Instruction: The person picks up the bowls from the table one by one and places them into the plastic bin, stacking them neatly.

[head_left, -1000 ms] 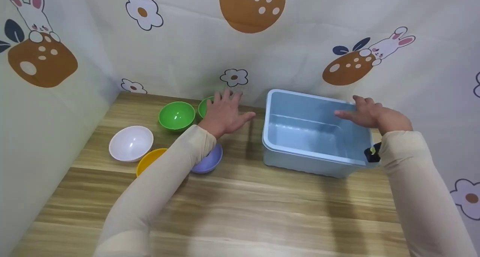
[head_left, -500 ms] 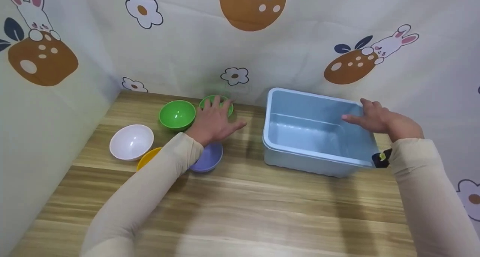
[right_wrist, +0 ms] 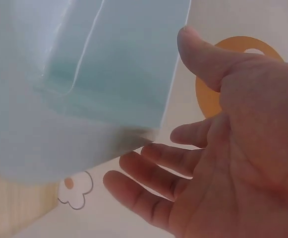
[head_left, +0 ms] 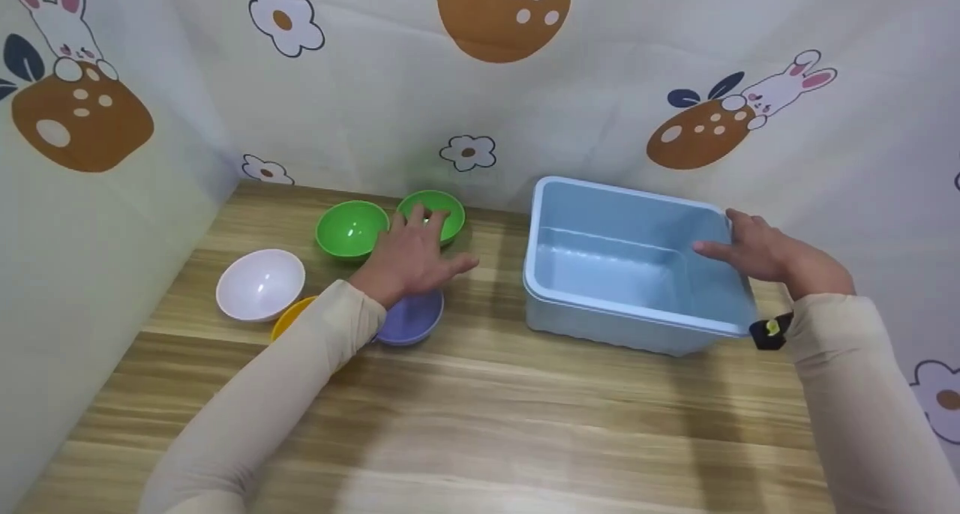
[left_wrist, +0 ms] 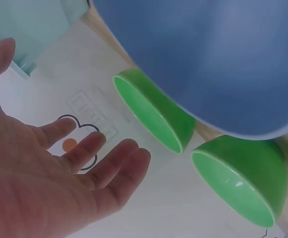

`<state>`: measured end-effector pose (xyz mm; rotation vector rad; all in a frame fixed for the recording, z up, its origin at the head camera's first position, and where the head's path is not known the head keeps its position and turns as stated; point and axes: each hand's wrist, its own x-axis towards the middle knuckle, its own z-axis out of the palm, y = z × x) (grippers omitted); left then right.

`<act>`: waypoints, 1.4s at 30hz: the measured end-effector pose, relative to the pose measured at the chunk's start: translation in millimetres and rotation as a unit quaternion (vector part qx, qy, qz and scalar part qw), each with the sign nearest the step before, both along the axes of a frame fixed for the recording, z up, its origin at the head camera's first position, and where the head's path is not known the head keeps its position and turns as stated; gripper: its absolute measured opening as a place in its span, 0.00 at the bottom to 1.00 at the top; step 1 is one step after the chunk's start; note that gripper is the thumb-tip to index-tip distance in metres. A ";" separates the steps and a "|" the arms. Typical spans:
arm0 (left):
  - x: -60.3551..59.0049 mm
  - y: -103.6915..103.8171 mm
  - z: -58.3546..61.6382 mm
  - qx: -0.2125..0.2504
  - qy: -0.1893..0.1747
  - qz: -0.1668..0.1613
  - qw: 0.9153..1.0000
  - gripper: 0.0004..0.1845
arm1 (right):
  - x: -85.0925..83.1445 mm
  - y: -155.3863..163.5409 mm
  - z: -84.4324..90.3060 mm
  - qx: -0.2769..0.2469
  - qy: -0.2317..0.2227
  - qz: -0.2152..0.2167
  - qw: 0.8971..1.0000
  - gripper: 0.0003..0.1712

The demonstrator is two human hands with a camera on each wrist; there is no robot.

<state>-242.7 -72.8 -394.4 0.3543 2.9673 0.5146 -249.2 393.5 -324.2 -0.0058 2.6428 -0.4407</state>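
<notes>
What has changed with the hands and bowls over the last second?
The left hand drew back toward the person, uncovering the back green bowl; it holds nothing, fingers spread. The right hand slid back along the blue bin right rim, open, with no grip. The bin and the other bowls stayed put.

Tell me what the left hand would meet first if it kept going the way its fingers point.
Most likely the far green bowl: the left hand is open above it, fingers aimed at its rim. Height over the bowl is unclear, so it might pass above and reach the printed backdrop.
</notes>
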 end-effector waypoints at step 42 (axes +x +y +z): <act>37.4 -36.5 -13.7 -0.017 -0.058 0.004 0.998 0.62 | 7.6 8.2 -41.3 -0.015 0.105 -0.047 0.993 0.50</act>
